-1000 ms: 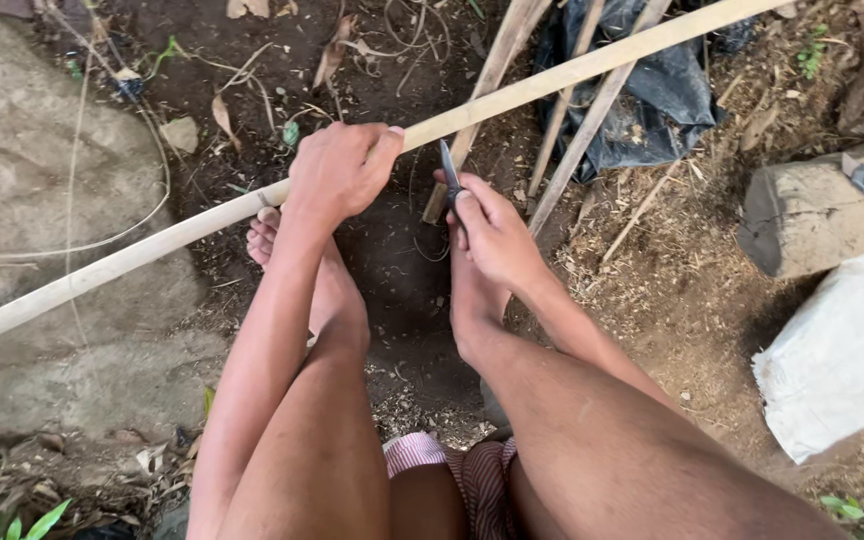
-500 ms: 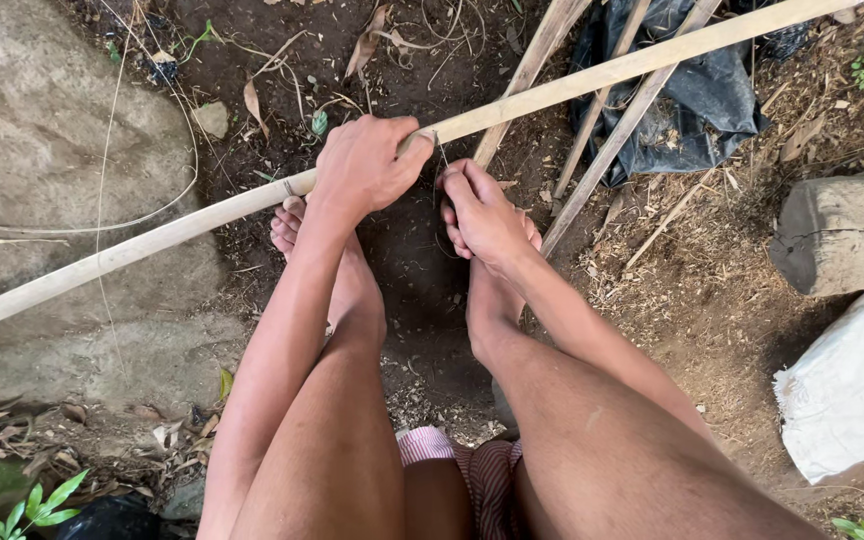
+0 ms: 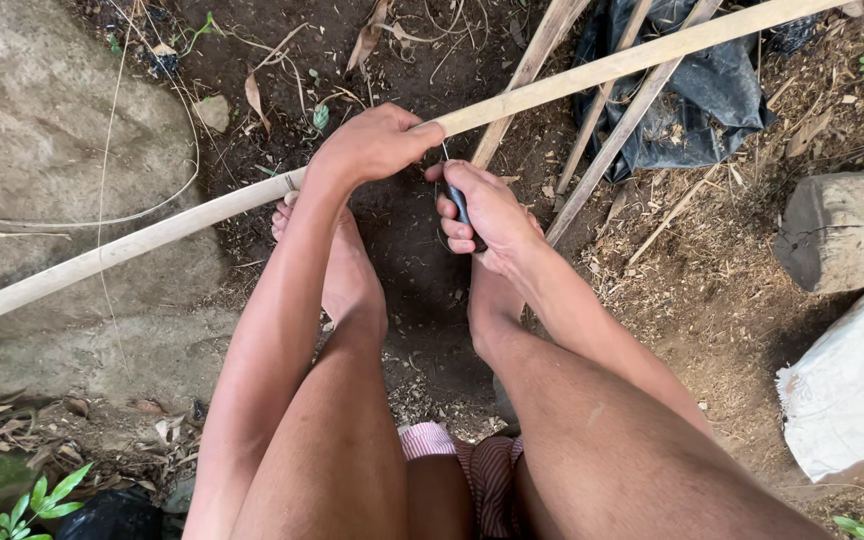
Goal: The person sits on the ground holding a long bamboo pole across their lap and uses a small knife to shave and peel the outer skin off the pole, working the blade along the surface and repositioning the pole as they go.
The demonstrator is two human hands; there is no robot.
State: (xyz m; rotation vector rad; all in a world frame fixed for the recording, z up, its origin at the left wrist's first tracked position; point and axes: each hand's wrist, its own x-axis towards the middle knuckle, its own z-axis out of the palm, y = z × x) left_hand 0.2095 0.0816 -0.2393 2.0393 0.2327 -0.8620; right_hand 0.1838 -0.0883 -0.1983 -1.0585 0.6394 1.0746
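Two hands are working on one long pale pole (image 3: 572, 82).
Left hand (image 3: 372, 145) is now gripping it with fingers closed at upper centre; right hand (image 3: 487, 210), fingers wrapped around a dark-handled knife (image 3: 460, 205), has moved closer under it.

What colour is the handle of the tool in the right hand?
Dark, near black, in the head view: the tool handle shows between the right hand fingers.

Soft, even daylight is lighting the scene; shadows are lying faint on the soil, focus is holding sharp, and no glare is showing.
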